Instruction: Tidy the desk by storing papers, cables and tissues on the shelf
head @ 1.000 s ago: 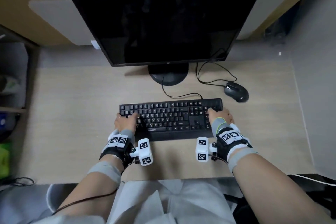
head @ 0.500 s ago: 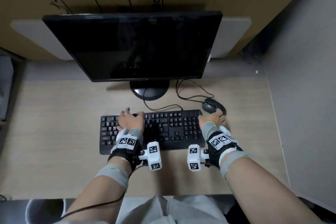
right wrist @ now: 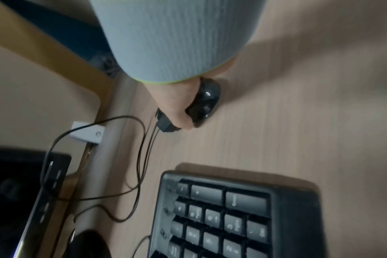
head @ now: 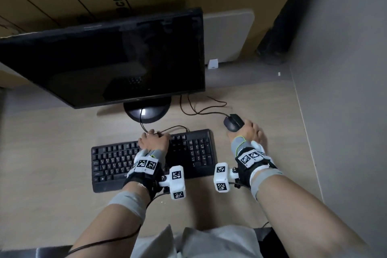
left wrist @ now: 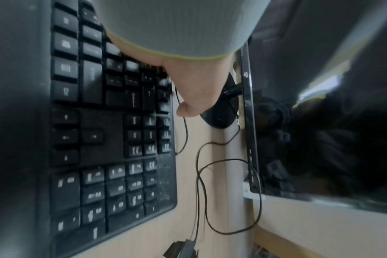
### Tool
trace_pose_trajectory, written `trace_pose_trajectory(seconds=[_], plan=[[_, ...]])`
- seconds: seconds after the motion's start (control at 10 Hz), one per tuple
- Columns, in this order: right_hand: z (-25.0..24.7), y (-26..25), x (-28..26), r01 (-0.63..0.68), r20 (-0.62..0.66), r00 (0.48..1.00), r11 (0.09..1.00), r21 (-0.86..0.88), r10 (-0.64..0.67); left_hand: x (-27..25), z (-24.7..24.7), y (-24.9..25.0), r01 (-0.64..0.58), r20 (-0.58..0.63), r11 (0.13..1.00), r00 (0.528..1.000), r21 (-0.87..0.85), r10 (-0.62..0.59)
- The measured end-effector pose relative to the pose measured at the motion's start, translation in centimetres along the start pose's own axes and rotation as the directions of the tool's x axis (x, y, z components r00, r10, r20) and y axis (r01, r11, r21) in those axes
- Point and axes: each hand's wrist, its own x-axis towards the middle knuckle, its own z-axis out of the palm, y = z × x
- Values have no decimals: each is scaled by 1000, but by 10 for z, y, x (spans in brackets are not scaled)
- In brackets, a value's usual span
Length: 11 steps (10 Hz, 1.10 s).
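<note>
Black mouse (head: 233,124) sits on the counter (head: 52,153) just right of the keyboard's (head: 188,153) far corner, long axis angled away toward the monitor (head: 104,63), its thin cable (head: 201,111) looping back toward the monitor base. Right hand (head: 249,134) curls round the mouse. Left hand (head: 154,140) rests on the keyboard's far edge, fingers hidden; grip unclear. Cardboard behind reads "cm".

Black keyboard (head: 184,153) with pale key legends under the left hand's fingers (head: 154,139); glossy black mouse (head: 232,122) under the right hand's fingers (head: 250,132). Ahead of the fingertips — thin black cables (head: 201,111), a black monitor (head: 104,65). Desk (head: 52,153) — pale wood grain. Wrist cuffs (head: 240,145) grey, edged lime green.
</note>
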Motion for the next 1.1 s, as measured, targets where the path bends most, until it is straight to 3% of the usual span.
trace_pose_trajectory(seconds=[0.1,0.2,0.3,0.4,0.5,0.8,1.0,1.1], plan=[[-23,31,-5,-160,-105,978,974,159,178,-19,7,19,-42,25,999,999,-26,43],[-48,76,0,-396,-147,871,847,355,469,-40,19,34,-104,92,995,990,-14,104],[-59,113,-4,-561,-31,797,758,331,603,-59,32,36,-166,164,986,972,-22,168],[-41,119,-19,-483,75,875,851,208,478,-70,42,29,-178,139,984,974,-12,178],[-27,108,-30,-392,99,920,901,186,379,-74,42,17,-163,118,985,979,-49,168],[-9,108,-50,-308,47,950,951,1,307,-72,29,-26,-154,201,934,953,-323,227],[-25,90,-67,-266,-17,964,962,55,267,-99,7,-21,-87,164,831,964,-549,209],[-38,55,-75,-149,-39,987,979,141,155,-107,-8,-16,-105,147,812,962,-575,229]])
